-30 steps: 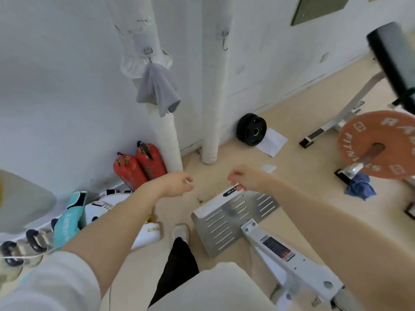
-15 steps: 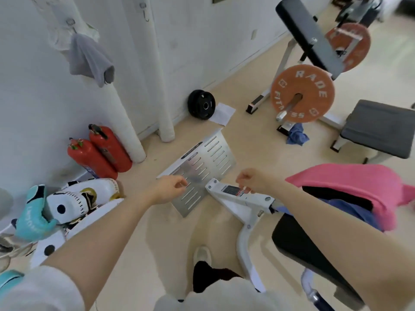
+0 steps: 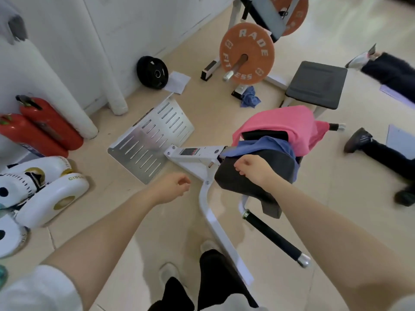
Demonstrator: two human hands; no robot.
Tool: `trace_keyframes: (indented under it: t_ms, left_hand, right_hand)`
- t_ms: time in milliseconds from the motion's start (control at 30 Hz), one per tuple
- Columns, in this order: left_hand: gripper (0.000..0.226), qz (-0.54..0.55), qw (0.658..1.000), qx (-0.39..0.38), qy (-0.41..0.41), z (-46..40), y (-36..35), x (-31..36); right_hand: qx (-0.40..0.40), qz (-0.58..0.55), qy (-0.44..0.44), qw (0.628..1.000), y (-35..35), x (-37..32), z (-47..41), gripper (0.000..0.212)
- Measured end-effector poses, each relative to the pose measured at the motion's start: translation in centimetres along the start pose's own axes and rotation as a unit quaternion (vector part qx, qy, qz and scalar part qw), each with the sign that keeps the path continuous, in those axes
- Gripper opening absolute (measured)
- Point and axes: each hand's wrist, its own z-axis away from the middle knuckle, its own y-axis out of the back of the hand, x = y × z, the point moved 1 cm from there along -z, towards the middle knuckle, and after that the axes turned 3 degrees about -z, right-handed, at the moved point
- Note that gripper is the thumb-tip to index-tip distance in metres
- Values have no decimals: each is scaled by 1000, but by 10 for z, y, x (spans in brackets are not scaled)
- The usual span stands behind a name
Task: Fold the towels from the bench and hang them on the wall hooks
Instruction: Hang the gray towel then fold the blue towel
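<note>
Small gym rm, orange weight plate [image 3: 247, 53] on a bar, black plate [image 3: 152, 72] vs wall, padded bench [image 3: 253, 178], red extinguishers [image 3: 38, 129], tiled floor [image 3: 336, 221]

Person seen from above. White short sleeves, left sleeve [image 3: 42, 288] at lower left corner, a bit of the right one at lower right edge. Both forearms bare, no watch or jewellery visible. Black trousers [image 3: 215, 281]. Light, whitish shoes [image 3: 168, 273]; second shoe partly hidden behind trouser leg.
</note>
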Motion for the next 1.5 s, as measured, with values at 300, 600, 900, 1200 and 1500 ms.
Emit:
trace_keyframes:
  t_ms: [300, 600, 900, 1200, 1500]
  left_hand:
    - [43, 20, 1000, 10, -8, -43, -84, 104]
    - [64, -75, 997, -32, 17, -123, -156, 150]
    - [65, -61, 997, -34, 28, -138, -162, 138]
    - [66, -36, 999, -35, 19, -133, -148, 133]
    - [68, -40, 960, 275, -35, -71, -52, 121]
  right_hand:
    - [115, 56, 27, 992, 65, 107, -18, 29]
    - [26, 91, 32, 995, 102, 162, -96, 51]
    - [54, -52, -91, 993, 105, 170, -148, 55]
    - [104, 129, 34, 986, 102, 138, -145, 28]
    - [-104, -62, 255, 959, 71, -2, -78, 23]
